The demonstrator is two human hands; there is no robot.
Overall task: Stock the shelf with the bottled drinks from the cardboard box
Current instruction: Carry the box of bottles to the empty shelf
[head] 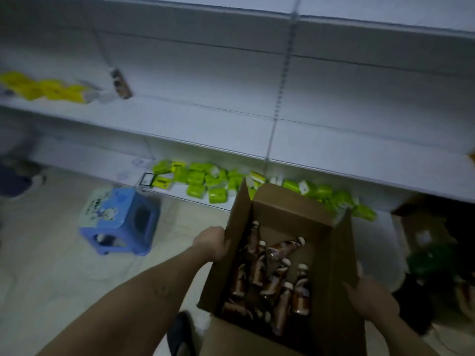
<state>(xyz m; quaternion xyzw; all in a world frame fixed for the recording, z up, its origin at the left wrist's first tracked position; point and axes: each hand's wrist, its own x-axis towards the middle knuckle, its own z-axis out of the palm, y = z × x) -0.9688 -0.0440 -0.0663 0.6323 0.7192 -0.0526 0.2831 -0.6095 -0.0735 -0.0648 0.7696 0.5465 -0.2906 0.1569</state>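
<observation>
Shelving (205,119) fills the upper view, white and mostly bare at the middle tier, with one brown bottle (121,84) standing at its back left beside yellow packs (43,89), and green packets (205,181) strewn along the bottom tier. Below it we hold the open cardboard box (290,214) off the tiled floor, its long axis running away from us toward that shelf. Our left hand (212,242) is curled closed over the box's left wall near the raised flap; our right hand (370,301) is wrapped around the right wall, nearer to us, though we cannot tell exactly how its fingers close. Inside lie the bottled drinks (272,278), brown with pale caps, jumbled and leaning, necks mostly pointing up and away. We judge the bare middle tier lies straight ahead and above the box, so either hand must let go first; the left sits nearer the shelf. A blue stool (120,222) stands left.
</observation>
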